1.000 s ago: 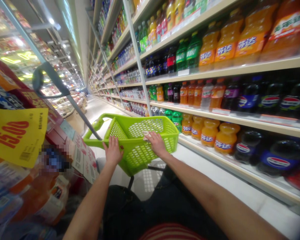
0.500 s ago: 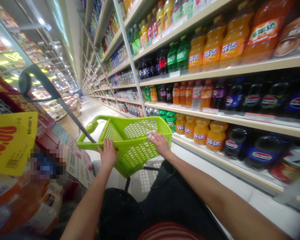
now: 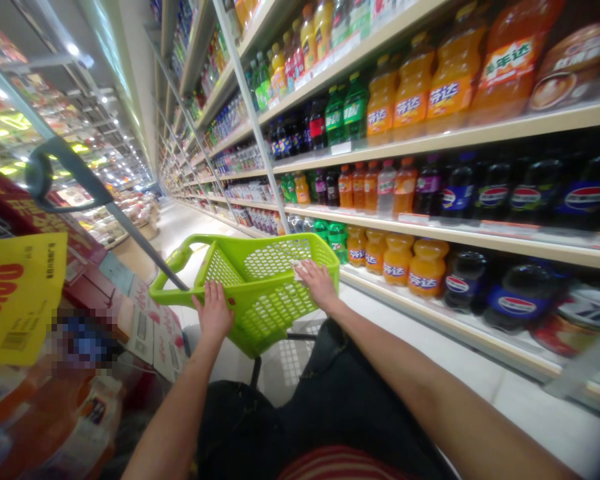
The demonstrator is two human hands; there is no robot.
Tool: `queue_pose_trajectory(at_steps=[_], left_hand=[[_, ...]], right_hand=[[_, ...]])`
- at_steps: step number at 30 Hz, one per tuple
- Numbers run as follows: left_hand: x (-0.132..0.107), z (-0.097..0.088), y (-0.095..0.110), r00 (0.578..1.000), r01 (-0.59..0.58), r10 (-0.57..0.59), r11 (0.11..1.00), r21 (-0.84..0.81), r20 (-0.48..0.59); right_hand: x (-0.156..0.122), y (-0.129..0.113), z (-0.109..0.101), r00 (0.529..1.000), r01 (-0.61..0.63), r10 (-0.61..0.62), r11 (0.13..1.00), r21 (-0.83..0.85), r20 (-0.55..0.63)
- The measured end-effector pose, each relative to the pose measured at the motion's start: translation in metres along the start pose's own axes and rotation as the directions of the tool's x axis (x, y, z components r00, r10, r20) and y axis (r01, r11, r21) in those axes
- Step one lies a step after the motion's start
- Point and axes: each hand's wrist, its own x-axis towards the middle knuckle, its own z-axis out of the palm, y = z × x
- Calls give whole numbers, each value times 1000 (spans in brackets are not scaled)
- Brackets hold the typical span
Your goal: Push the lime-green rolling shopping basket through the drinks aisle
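A lime-green plastic shopping basket trolley (image 3: 275,313) with perforated walls stands in front of my knees. Its inside, as far as it shows, holds nothing. My left hand (image 3: 214,317) grips the near rim beside the divider, fingers laid over the edge and thumb apart. On the same rim, farther right, my right hand (image 3: 319,285) presses a crumpled white wipe (image 3: 298,268), most of it hidden under the fingers. A grey pull handle (image 3: 73,175) on a long pole slants up to the left from the basket.
Shelves of orange soda bottles (image 3: 430,267) and cola bottles (image 3: 517,297) line the right side. Stacked boxes (image 3: 153,333) and a yellow price sign (image 3: 20,297) stand close on the left. A tiled aisle (image 3: 177,220) runs ahead.
The view has turned slightly, so shelves and sign sit a little farther left. Both hands keep almost the same places on the rim, with the right hand still pressing the wipe.
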Motion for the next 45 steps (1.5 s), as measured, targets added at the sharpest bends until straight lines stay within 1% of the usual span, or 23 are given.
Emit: queue_pose_trajectory(at_steps=[2, 4, 6, 7, 9, 14, 16, 17, 19, 20, 22, 24, 26, 27, 29, 31, 33, 35, 37, 40, 42, 44, 45], left_hand=[[0, 1, 1, 1000, 0, 0, 1000, -4, -7], [0, 2, 2, 1000, 3, -4, 1000, -5, -20], [0, 2, 5, 999, 13, -13, 1000, -6, -34], [0, 2, 6, 999, 20, -20, 1000, -6, -37], [0, 2, 8, 999, 34, -35, 999, -9, -38], [-2, 1, 10, 999, 34, -34, 999, -8, -21], [-2, 0, 9, 1000, 29, -29, 1000, -7, -10], [-3, 0, 8, 1000, 28, -28, 1000, -7, -5], [-3, 0, 7, 1000, 27, -27, 1000, -10, 2], [-3, 1, 7, 1000, 25, -25, 1000, -13, 3], [-3, 1, 8, 1000, 27, -27, 999, -22, 3], [-4, 2, 10, 999, 32, -32, 999, -34, 1], [-4, 2, 12, 999, 38, -38, 998, -48, -3], [-4, 3, 12, 999, 40, -40, 998, -54, -6], [-4, 2, 14, 999, 41, -42, 997, -66, -13], [-5, 1, 14, 999, 39, -40, 997, -71, -11], [-5, 0, 12, 1000, 25, -25, 997, -74, 1], [-7, -2, 8, 1000, 12, -12, 997, -76, 3], [-9, -2, 4, 1000, 18, -19, 997, -76, -12], [-13, -1, -1, 999, 27, -29, 996, -81, -30], [-15, 1, -1, 999, 27, -30, 995, -91, -33], [-17, 3, 1, 998, 38, -42, 994, -102, -38], [-17, 3, 3, 998, 41, -45, 994, -106, -38]], right_hand=[[-2, 25, -2, 998, -56, 56, 998, -2, -33], [-4, 50, -1, 984, -141, 142, 990, 20, -104], [-5, 65, 2, 964, -183, 194, 980, 77, -181], [-5, 66, 5, 956, -179, 200, 977, 113, -216], [-4, 56, 14, 948, -125, 171, 976, 181, -268], [5, -9, 31, 959, 130, -50, 953, 274, -279], [8, -25, 33, 954, 209, -132, 936, 282, -270], [9, -27, 34, 951, 231, -155, 932, 280, -266], [8, -17, 34, 954, 220, -151, 938, 267, -258], [7, -8, 35, 959, 182, -112, 948, 262, -262], [5, 17, 35, 958, 58, 22, 961, 272, -285], [3, 38, 35, 937, -53, 151, 952, 300, -314], [2, 47, 35, 924, -94, 200, 945, 313, -326], [2, 45, 35, 926, -87, 193, 946, 311, -326], [3, 28, 36, 938, -27, 130, 951, 307, -321], [6, -2, 39, 953, 97, 3, 944, 314, -303], [9, -32, 42, 952, 235, -147, 913, 334, -269], [12, -52, 43, 943, 306, -233, 886, 348, -238], [13, -55, 41, 947, 297, -232, 894, 335, -220], [12, -38, 38, 966, 188, -125, 942, 279, -227], [11, -26, 37, 967, 134, -71, 959, 249, -245], [10, -25, 39, 962, 139, -72, 959, 245, -263], [11, -30, 41, 959, 160, -89, 953, 255, -270]])
